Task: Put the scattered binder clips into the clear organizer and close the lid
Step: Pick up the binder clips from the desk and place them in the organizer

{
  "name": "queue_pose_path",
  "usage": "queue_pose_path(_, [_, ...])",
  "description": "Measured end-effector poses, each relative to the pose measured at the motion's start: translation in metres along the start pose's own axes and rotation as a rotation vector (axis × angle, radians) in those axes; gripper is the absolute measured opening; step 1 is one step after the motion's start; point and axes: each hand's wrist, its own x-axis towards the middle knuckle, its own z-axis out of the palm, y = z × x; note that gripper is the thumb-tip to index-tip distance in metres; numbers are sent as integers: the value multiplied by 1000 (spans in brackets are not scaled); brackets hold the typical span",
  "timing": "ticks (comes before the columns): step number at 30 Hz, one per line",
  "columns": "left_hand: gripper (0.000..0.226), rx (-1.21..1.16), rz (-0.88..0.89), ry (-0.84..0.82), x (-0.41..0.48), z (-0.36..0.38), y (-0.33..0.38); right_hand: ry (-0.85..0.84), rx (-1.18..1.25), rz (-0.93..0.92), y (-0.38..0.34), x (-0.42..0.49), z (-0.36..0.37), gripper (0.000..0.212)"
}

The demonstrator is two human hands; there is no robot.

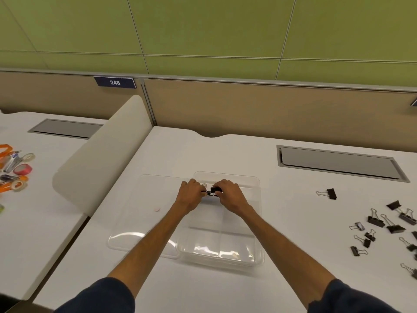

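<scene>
Both hands, left hand (190,192) and right hand (228,192), pinch one binder clip (214,190) above the organizer (255,256)'s far compartment; best lowered inside before letting go, so it stays put

White desk (203,285), tan partition (248,105), green panelled wall (203,26) behind

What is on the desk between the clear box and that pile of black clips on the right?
In the head view, only bare white desk lies between the clear organizer and the scattered binder clips; one lone clip sits apart, farther back.
</scene>
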Motion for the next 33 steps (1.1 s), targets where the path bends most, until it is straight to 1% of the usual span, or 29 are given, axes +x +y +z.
queue_pose_path(3, [29, -33, -33, 4, -4, 3, -2, -27, -31, 13, 2, 2, -1, 29])
queue_pose_path(7, [28, -72, -63, 18, -6, 4, -1, -45, 56, 10, 3, -2, -1, 43])
queue_pose_path(10, [32, -100, -77, 6, -8, 2, 2, -57, 29, 1, 3, -3, 0, 52])
queue_pose_path(13, [34, -142, -98, 12, -9, -1, 4, -29, 9, 17, 4, -3, 1, 57])
queue_pose_path(17, [29, -178, -107, 43, -11, -5, 6, 44, 12, 9, 9, -7, -3, 55])
queue_pose_path(26, [30, -174, -98, 58, -5, -6, 32, 161, 4, 96, 31, -25, -21, 51])
queue_pose_path(33, [26, -221, -3, 142, 1, 1, 77, 259, -28, 190, 65, -57, -45, 44])
